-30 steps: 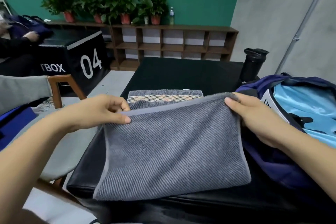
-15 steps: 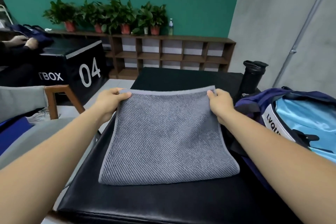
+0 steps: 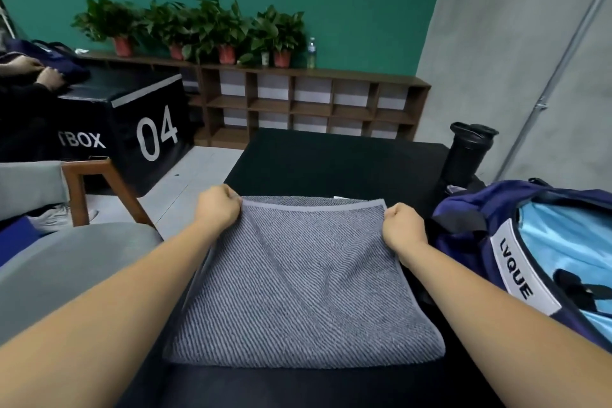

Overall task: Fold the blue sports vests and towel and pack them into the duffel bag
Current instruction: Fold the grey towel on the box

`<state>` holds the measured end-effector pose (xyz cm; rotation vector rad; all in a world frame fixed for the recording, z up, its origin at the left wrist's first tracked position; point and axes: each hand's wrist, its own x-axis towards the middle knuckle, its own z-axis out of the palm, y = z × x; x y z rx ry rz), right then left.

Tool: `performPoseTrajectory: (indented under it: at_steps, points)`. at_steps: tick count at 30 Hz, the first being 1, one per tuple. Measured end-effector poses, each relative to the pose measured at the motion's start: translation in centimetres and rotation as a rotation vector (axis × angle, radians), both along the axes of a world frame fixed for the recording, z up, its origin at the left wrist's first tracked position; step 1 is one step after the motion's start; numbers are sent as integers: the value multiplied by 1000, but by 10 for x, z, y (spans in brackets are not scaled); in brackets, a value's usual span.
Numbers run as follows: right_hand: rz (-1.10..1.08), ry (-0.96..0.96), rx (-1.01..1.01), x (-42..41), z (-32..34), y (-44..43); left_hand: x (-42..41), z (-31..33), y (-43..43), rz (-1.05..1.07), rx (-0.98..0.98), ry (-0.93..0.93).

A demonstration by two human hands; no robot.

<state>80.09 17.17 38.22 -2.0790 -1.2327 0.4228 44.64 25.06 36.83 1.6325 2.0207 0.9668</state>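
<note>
Soft, even room light, fairly bright, with no lamp in sight. The grey towel [image 3: 304,275] is the sharpest thing, its ribbed weave crisp, with only a thin shadow under its near edge. The black tabletop [image 3: 331,159] beneath it swallows detail and gives a dull sheen beyond the towel. Right of the towel, the duffel bag [image 3: 463,225] has a pale blue lining that gleams. The wide lens bows the wall pipe [image 3: 543,103] up to the towel's right. It also stretches the forearms [image 3: 99,325] either side of the towel, which go soft-edged low down.
</note>
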Motion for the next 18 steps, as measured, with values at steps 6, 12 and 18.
performPoseTrajectory:
  at_steps: [6,12,18]
  points:
    - [14,2,96,-12,23,25,2,-31,-4,61,218,68]
    - [33,-335,-79,-26,-3,31,-4,-13,12,50,95,113]
    - [37,-362,-122,-22,-4,39,-8,1,30,40,5,205]
